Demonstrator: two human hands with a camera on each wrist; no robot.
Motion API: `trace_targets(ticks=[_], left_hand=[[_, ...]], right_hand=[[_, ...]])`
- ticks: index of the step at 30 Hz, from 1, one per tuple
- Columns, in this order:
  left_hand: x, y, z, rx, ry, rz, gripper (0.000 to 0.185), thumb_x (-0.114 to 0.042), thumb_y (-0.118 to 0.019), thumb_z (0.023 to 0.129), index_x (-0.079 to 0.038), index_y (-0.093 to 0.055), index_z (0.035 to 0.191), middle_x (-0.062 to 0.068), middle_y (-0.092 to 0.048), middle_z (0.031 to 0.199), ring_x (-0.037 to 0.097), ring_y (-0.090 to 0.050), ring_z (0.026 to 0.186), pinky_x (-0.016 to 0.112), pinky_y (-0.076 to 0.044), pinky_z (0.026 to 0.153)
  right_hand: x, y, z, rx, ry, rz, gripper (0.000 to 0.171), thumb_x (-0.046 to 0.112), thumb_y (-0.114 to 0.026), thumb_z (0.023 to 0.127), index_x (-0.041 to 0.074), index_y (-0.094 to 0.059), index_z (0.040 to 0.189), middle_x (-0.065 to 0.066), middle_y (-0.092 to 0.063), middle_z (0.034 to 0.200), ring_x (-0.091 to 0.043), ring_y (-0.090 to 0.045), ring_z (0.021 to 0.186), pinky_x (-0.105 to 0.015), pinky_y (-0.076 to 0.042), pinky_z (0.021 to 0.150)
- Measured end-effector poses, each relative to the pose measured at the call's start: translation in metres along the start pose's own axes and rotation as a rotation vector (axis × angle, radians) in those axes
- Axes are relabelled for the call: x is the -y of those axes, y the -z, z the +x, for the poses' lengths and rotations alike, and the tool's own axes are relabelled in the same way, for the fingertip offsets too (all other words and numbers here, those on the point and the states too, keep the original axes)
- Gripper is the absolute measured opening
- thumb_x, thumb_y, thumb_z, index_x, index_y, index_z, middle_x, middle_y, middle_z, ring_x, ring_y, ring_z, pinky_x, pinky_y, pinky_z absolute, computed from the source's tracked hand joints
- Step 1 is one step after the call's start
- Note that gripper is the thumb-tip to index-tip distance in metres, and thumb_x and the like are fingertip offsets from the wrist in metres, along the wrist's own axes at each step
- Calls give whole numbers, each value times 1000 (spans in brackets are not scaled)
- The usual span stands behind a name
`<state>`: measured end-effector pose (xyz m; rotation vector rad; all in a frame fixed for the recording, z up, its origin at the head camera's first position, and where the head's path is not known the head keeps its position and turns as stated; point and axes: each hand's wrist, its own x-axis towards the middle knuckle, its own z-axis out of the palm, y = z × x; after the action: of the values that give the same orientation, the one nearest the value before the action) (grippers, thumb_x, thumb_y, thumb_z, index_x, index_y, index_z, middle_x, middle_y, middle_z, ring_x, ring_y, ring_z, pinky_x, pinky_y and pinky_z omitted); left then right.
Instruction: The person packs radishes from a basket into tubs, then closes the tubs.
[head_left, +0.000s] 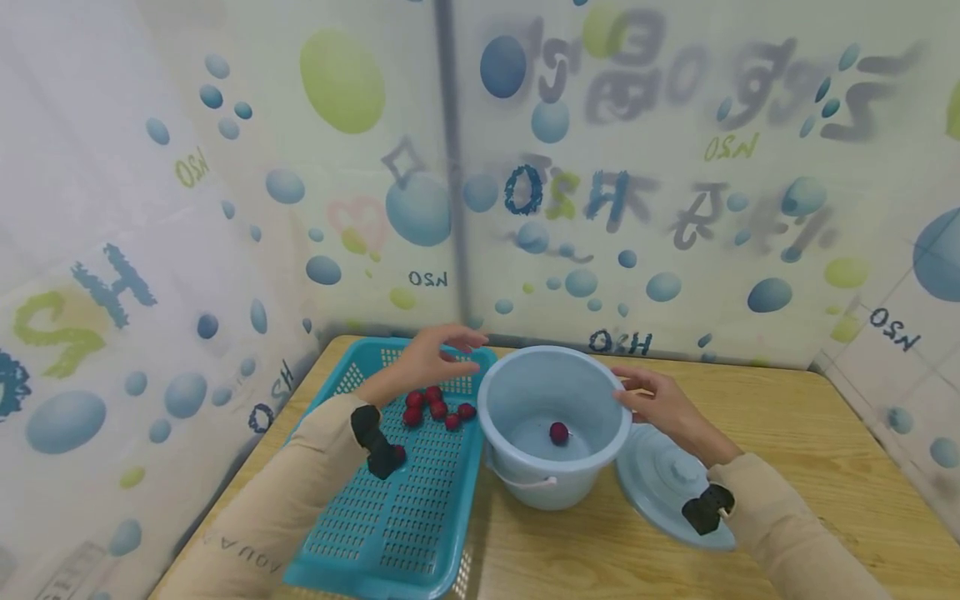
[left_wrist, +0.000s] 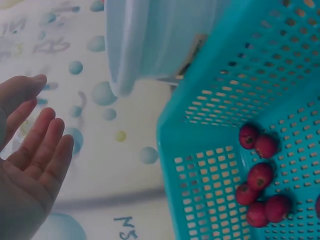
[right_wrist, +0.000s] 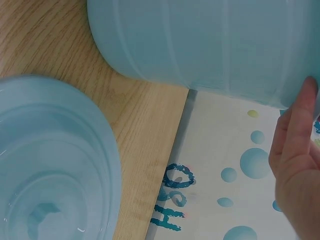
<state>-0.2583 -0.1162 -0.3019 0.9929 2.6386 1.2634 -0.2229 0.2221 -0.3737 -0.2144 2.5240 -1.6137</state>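
Note:
A light blue bucket (head_left: 525,479) stands on the wooden table, with one red berry (head_left: 558,432) lying on its bottom. My right hand (head_left: 654,402) holds the bucket's right rim, thumb against it (right_wrist: 295,135). My left hand (head_left: 435,354) hovers empty, fingers straight, over the far end of a teal slotted basket (head_left: 390,525); the palm (left_wrist: 27,165) shows in the left wrist view. Several red berries (head_left: 435,408) lie in the basket just under that hand, also seen as a cluster of berries (left_wrist: 260,185) from the wrist.
The bucket's light blue lid (head_left: 667,492) lies on the table right of the bucket, under my right forearm. Bubble-patterned curtain walls (head_left: 525,208) close in behind and on the left. Bare wooden tabletop (head_left: 810,433) stretches to the right.

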Motion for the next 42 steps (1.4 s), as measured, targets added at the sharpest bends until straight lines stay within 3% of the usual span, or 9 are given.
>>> trace_targets(ticks=[11, 19, 26, 30, 37, 42], left_hand=[[39, 1, -28, -69, 100, -27, 33, -12, -63, 81, -3, -57, 112, 12, -59, 110, 28, -55, 99, 36, -47, 82], [71, -10, -52, -102, 168, -14, 31, -11, -63, 81, -4, -58, 111, 12, -61, 104, 28, -56, 96, 42, -45, 82], [96, -18, -69, -139, 330, -2, 30, -9, -64, 80, -2, -59, 109, 12, -61, 101, 26, -55, 95, 42, -44, 83], [110, -20, -76, -159, 381, 10, 29, -8, -64, 80, -1, -59, 107, 12, -60, 102, 27, -56, 94, 41, -45, 81], [128, -24, -87, -148, 461, 13, 27, -7, -66, 76, 0, -61, 102, 12, -61, 98, 26, -58, 88, 37, -49, 74], [132, -27, -92, -125, 499, 8, 26, -5, -67, 75, 2, -61, 99, 12, -61, 97, 26, -58, 87, 37, -49, 74]], right_hand=[[-2, 0, -1, -2, 10, 6, 57, 27, -56, 87, 3, -34, 134, -22, -47, 115, -29, -54, 95, -37, -50, 76], [1, 0, -1, -5, 19, 12, 57, 26, -56, 87, 0, -34, 133, -23, -48, 114, -29, -54, 94, -37, -51, 75], [1, -1, -1, 2, 1, 18, 56, 25, -56, 87, 2, -34, 134, -22, -47, 114, -29, -54, 95, -36, -51, 75], [1, 0, -1, 3, 9, 19, 56, 25, -56, 88, 1, -34, 134, -23, -47, 114, -28, -55, 94, -36, -51, 74], [0, -1, 0, -2, 16, 16, 55, 26, -56, 87, 2, -36, 133, -22, -48, 114, -28, -54, 94, -37, -51, 75], [-1, -1, 0, -5, 11, 21, 53, 26, -56, 87, 4, -38, 132, -21, -49, 114, -28, -53, 95, -38, -50, 75]])
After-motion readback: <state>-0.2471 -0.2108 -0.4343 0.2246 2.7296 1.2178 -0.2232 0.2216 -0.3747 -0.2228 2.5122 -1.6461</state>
